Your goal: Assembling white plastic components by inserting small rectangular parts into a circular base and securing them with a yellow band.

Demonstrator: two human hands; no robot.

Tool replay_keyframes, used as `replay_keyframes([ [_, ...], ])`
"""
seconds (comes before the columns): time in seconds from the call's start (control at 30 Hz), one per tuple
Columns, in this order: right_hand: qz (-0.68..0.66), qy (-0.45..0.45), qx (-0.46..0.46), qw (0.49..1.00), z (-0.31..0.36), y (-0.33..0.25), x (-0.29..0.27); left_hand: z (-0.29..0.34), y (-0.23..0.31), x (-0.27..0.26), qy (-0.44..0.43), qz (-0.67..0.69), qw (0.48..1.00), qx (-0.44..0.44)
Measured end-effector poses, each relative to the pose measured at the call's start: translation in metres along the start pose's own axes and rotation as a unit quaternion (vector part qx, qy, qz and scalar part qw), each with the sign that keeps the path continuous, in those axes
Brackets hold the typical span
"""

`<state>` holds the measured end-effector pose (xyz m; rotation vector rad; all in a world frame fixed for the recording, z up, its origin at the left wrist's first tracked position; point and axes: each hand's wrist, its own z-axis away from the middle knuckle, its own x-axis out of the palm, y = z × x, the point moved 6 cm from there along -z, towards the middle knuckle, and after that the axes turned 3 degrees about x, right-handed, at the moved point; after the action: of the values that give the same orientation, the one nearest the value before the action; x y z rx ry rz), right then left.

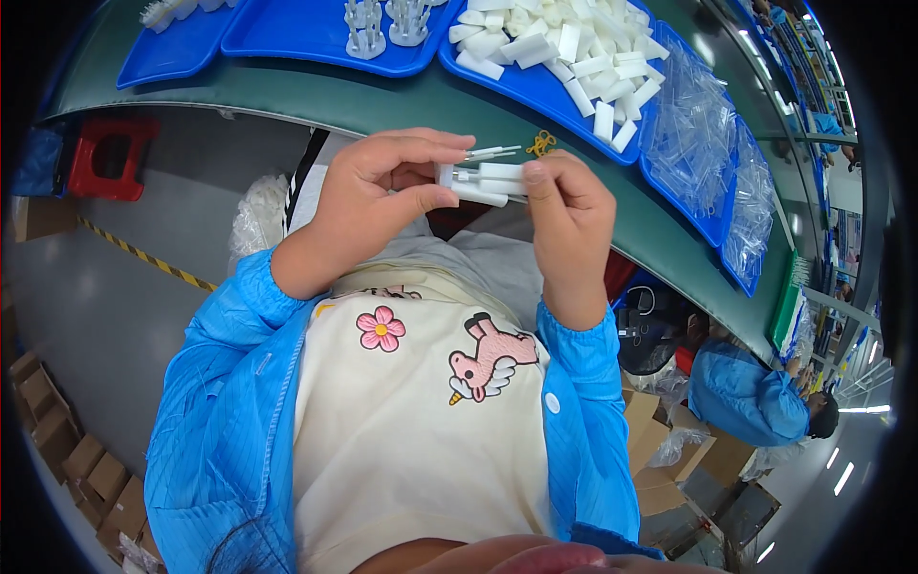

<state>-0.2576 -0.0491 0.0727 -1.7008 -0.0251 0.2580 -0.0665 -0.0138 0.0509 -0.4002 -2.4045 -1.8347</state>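
My left hand [359, 191] grips a white plastic pronged base [446, 176] between its thumb and fingers, with the prongs pointing right. White rectangular sleeves sit along some prongs, while thinner prongs stick out bare at the upper side. My right hand [574, 206] pinches the right end of one white sleeve [501, 179], which lines up with a prong; how far it is on is hidden. Both hands are in front of my body at the near table edge. Just beyond them lie small yellow bands [542, 143] on the green table [421, 107].
Blue trays hold loose white sleeves [583, 48], upright pronged pieces [365, 29] and clear plastic parts [693, 124]. A red stool [110, 158] stands on the floor at left, with cardboard boxes [91, 469] below. A co-worker in blue [746, 392] sits at right.
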Motion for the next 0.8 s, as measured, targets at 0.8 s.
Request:
replay_keyframes([
  [0.8,0.338,-0.01,-0.286,0.897,-0.11,-0.033,0.001,0.003,0.0,-0.02,0.064,0.106,0.986,-0.108],
])
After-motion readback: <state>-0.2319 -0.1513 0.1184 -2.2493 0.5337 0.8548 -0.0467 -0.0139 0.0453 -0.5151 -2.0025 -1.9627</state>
